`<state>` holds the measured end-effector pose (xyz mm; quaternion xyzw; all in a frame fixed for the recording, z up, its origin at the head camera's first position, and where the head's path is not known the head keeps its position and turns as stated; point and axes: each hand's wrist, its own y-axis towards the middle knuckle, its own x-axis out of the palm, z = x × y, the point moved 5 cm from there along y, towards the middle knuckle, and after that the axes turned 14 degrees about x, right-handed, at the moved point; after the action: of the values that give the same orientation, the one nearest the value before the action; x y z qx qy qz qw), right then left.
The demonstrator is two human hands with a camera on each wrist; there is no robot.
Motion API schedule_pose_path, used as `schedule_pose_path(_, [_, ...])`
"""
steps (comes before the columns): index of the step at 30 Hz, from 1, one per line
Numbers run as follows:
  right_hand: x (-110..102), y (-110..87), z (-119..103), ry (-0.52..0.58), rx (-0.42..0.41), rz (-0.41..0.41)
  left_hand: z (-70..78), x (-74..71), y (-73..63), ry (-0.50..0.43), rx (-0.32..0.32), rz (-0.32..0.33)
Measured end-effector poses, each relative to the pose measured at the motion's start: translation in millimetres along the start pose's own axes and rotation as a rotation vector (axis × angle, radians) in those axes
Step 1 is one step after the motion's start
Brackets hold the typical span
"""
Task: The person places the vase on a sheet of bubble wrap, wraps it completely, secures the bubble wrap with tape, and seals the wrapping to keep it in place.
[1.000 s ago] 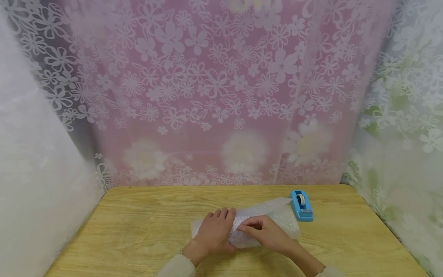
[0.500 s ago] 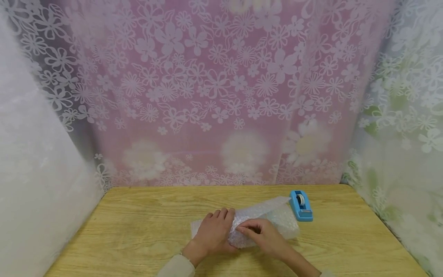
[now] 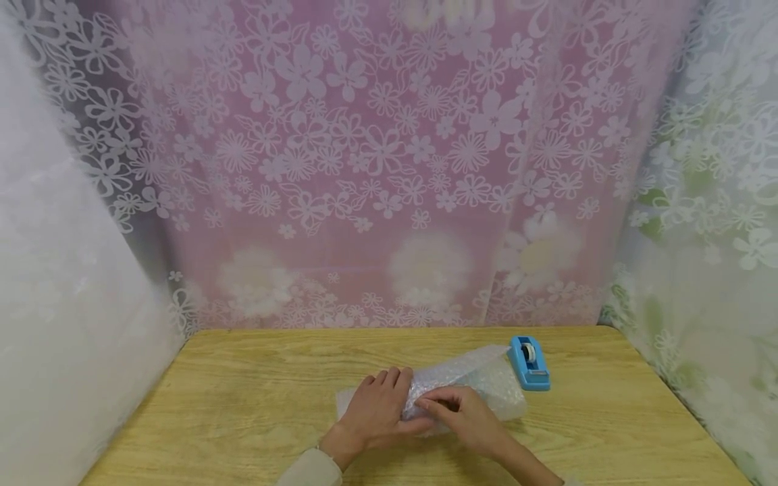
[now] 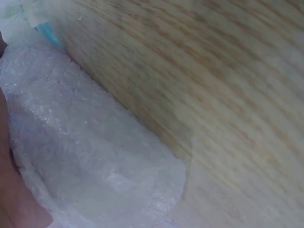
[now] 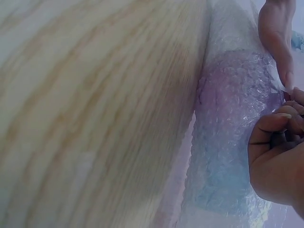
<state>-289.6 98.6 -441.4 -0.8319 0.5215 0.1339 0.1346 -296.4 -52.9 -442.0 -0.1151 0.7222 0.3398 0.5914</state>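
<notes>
A bundle of clear bubble wrap (image 3: 498, 388) lies slantwise on the table, with pink-purple and blue tints showing through it in the right wrist view. My left hand (image 3: 373, 412) holds its left part, fingers bent over the far side, thumb stretched along the near side toward the other hand. With thumb and forefinger, my right hand (image 3: 471, 422) pinches at the wrap's surface near the middle. In the right wrist view the right hand's fingertips (image 5: 285, 116) meet a thin clear edge beside the left thumb (image 5: 282, 57). Whatever is inside the bundle is hidden.
A blue tape dispenser (image 3: 529, 364) with a white roll stands at the bundle's upper right end, close to its corner. The wooden table (image 3: 255, 391) ends at a pink flowered curtain (image 3: 365, 169) behind, with pale sheets on both sides.
My left thumb has come up from under the near side and now reaches right toward the right hand. The right hand has shifted slightly down, still pinching. The bundle stays in place.
</notes>
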Motion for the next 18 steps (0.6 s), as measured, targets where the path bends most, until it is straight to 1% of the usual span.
schedule_pose_path(6, [-0.3,-0.7,1.0,0.02,0.001,-0.01,0.3,-0.8,0.4,-0.031,-0.011,0.005])
schedule_pose_path(10, [-1.3,-0.4,3.1,0.037,-0.003,-0.024,0.5,-1.4,1.7,-0.015,-0.014,0.006])
schedule_pose_path(13, [-2.4,-0.2,5.2,0.031,-0.029,-0.031,0.7,-1.5,2.6,-0.005,-0.01,-0.006])
schedule_pose_path(15, [-2.6,-1.7,5.1,-0.038,-0.06,-0.006,1.3,-1.1,2.4,0.009,-0.011,-0.022])
schedule_pose_path(18, [-1.4,-7.6,-2.0,-0.2,-0.117,0.064,1.8,0.1,2.0,0.029,-0.009,-0.057])
